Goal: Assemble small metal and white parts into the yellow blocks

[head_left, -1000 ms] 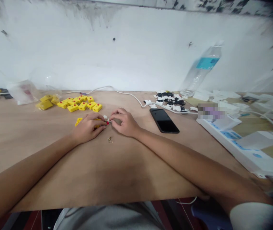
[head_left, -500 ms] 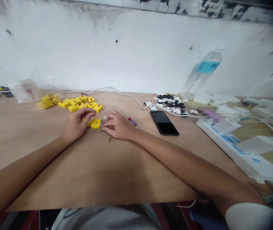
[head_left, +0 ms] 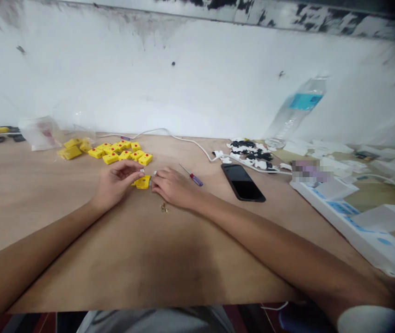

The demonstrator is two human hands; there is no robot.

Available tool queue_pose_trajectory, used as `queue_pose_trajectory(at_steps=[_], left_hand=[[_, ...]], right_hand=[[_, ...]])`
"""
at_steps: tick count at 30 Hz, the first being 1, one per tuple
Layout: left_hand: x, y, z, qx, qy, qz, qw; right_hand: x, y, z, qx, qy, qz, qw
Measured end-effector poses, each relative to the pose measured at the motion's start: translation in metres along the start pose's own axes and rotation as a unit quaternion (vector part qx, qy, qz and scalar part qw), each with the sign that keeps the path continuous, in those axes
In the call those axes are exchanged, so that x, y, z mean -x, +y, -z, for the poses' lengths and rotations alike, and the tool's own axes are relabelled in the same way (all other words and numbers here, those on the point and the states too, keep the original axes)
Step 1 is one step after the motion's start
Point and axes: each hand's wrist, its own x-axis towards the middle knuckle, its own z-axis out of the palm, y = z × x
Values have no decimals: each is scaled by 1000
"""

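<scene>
A yellow plastic piece (head_left: 143,182) lies on the wooden table (head_left: 149,249) between my two hands. My left hand (head_left: 114,182) is just left of it, palm turned inward, with thumb and fingers pinched round a tiny white part at the fingertips. My right hand (head_left: 171,186) rests knuckles-up on the table, its fingertips pressed together against the yellow piece's right edge; what they hold is hidden. A few small brass screws (head_left: 163,208) lie just in front of the right hand. A small screwdriver with a purple-red handle (head_left: 193,176) lies right behind the right hand.
A pile of several yellow pieces (head_left: 114,152) sits behind the left hand, with a plastic bag (head_left: 40,132) further left. On the right are a black phone (head_left: 242,182), black and white parts (head_left: 249,151), a white cable (head_left: 169,134), a water bottle (head_left: 294,111) and white boxes (head_left: 350,217).
My hands had been pressed together over the yellow piece; they have drawn slightly apart, the piece now lies on the table, and the screwdriver lies beside my right hand.
</scene>
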Motion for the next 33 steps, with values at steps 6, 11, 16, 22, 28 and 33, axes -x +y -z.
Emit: queue_pose_trajectory(at_steps=[6, 11, 16, 22, 28, 33], left_hand=[[6, 4, -3, -8, -18, -6, 1000], [14, 14, -11, 19, -82, 0, 996], [19, 20, -19, 37, -108, 3, 993], [20, 25, -22, 60, -123, 37, 990], [21, 29, -24, 73, -140, 48, 986], [21, 28, -25, 68, -135, 54, 987]], right_hand=[[18, -5, 2, -269, 202, -111, 935], [34, -23, 0, -342, 223, -144, 902], [35, -32, -3, -456, 231, -179, 840], [32, -33, -4, -513, 255, -193, 797], [32, -37, -3, -493, 264, -173, 811], [32, -39, -4, -481, 287, -164, 812]])
